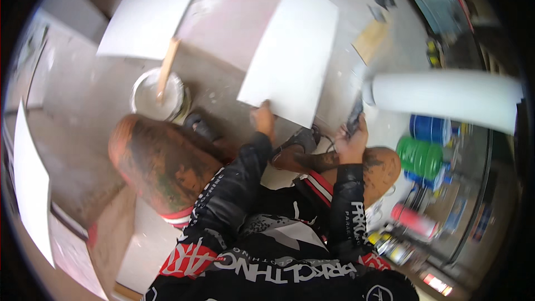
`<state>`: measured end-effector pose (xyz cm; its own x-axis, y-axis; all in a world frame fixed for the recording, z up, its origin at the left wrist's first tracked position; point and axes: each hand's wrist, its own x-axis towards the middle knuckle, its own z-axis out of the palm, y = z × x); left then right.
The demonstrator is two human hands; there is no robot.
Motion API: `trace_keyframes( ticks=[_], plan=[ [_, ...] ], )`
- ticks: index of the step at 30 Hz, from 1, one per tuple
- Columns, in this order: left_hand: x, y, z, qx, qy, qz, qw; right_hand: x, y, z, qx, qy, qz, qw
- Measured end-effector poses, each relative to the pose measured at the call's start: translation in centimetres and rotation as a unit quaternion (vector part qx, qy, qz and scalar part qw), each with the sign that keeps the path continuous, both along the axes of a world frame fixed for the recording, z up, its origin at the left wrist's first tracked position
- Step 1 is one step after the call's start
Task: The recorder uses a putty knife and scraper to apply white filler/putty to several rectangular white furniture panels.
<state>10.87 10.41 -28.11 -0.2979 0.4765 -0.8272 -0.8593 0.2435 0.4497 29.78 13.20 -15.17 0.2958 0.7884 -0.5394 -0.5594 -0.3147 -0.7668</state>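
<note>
My left hand [263, 118] pinches the near edge of a white rectangular panel [292, 50], thumb on top, and the panel slants away from me. Closed round a dark hand tool [355, 116] is my right hand [352, 140]; blur hides the tool's exact kind. A thin dark cord or hose curves beside that hand. Just beyond the tool lies the rounded end of a large white cylinder [446, 100]; whether the two touch I cannot tell. To the left, a white bucket [157, 93] holds whitish liquid, with a wooden stick [167, 69] standing in it.
Another white panel [153, 14] lies at the far left, and a curved-looking white sheet [30, 184] stands near the left rim. A tan board piece [371, 42] is on the floor ahead. At right, a rack holds a green water jug [421, 157], blue jugs [429, 128] and a red cylinder [415, 220].
</note>
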Motion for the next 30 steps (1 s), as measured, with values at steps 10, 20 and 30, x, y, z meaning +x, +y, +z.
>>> trace_keyframes(
  ticks=[10, 20, 30],
  plan=[
    [-4.6, 0.7, 0.9, 0.215, -0.075, -0.007, 0.974, 0.3, -0.6, 1.7, 0.038, 0.074, -0.101, 0.991],
    [-4.4, 0.1, -1.6, 0.221, -0.082, -0.051, 0.971, 1.4, -1.3, 1.9, 0.045, 0.111, -0.061, 0.991],
    [-3.4, 0.2, -2.8, 0.208, -0.072, -0.080, 0.972, 0.5, -1.3, 3.9, 0.037, 0.105, -0.077, 0.991]
  ],
)
